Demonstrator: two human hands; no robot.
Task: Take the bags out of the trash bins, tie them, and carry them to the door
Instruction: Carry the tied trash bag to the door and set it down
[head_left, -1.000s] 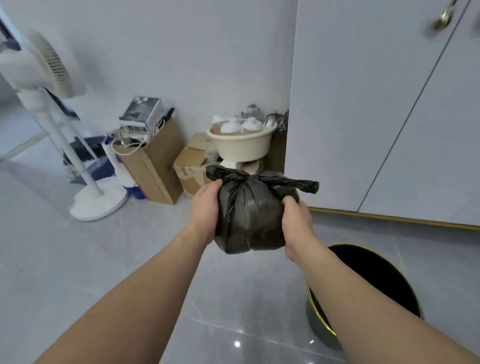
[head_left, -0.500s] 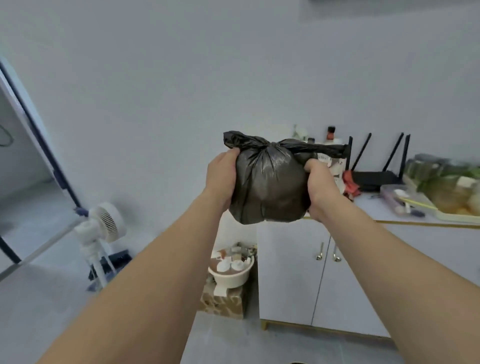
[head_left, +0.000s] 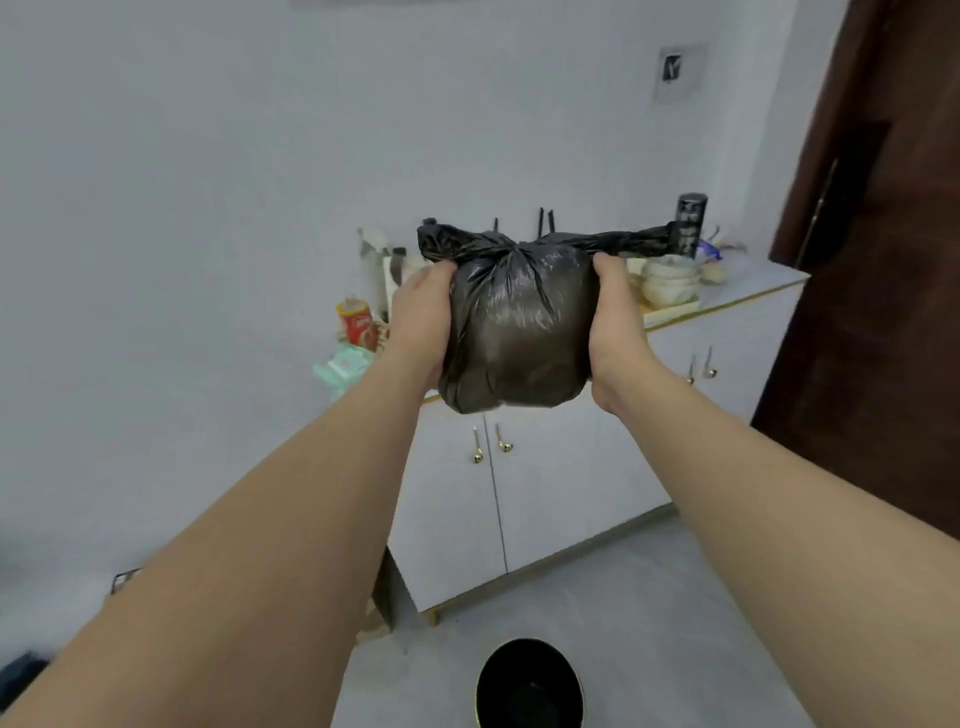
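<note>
Swinging rightward since before, both hands grip the bag (head_left: 519, 332).

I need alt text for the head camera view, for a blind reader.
Left hand and right hand hold up a knotted black trash bag before a white cabinet; an unlined trash bin stands below, a dark door at right.

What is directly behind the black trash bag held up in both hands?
Behind the black trash bag stands the white cabinet; its countertop holds stacked bowls and a dark canister. Thin black antennas poke above the knot; their base is hidden.
</note>
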